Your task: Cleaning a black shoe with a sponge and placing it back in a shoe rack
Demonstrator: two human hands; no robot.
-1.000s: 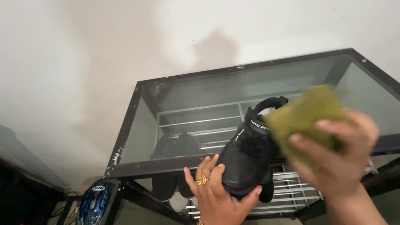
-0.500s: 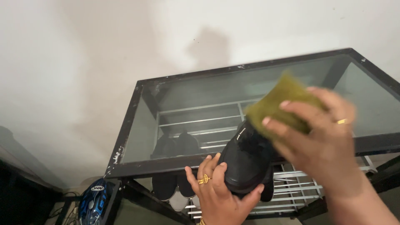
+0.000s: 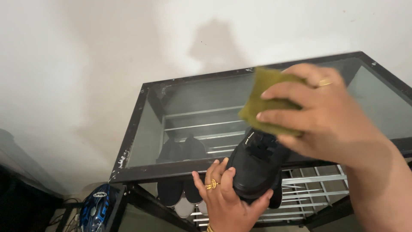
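Your left hand [image 3: 227, 199] sits nearest the camera at the bottom edge, fingers curled up around the toe and sole of a black chunky lace-up shoe [image 3: 256, 167], cradling it from below with a gold ring showing on one finger. The shoe is held in the air just in front of the near rail of the black metal-framed glass-topped shoe rack [image 3: 128, 141], toe towards you and heel pointing away.

Above it, your right hand [image 3: 319, 116] grips a folded olive-green cleaning cloth [image 3: 262, 103] between thumb and fingers; the cloth hangs over the shoe's collar and heel, and I cannot tell whether it touches them. By the look of it you are in the wiping step, working the upper rear of the shoe. The next stroke would call for the left hand to hold the shoe steady, or turn it, so the cloth meets a fresh part of the upper.

Much is hidden. Your right hand and cloth cover the shoe's heel and opening, and your left palm covers the sole, so how clean either is cannot be judged. Under the glass, a dark pair of shoes [image 3: 180, 150] on the wire shelf is dim, and a light-soled pair [image 3: 178, 195] lower down is half cut off by the frame. A blue helmet [image 3: 96, 208] lies at the bottom left, partly out of view. Behind everything is the plain white wall [image 3: 86, 64].
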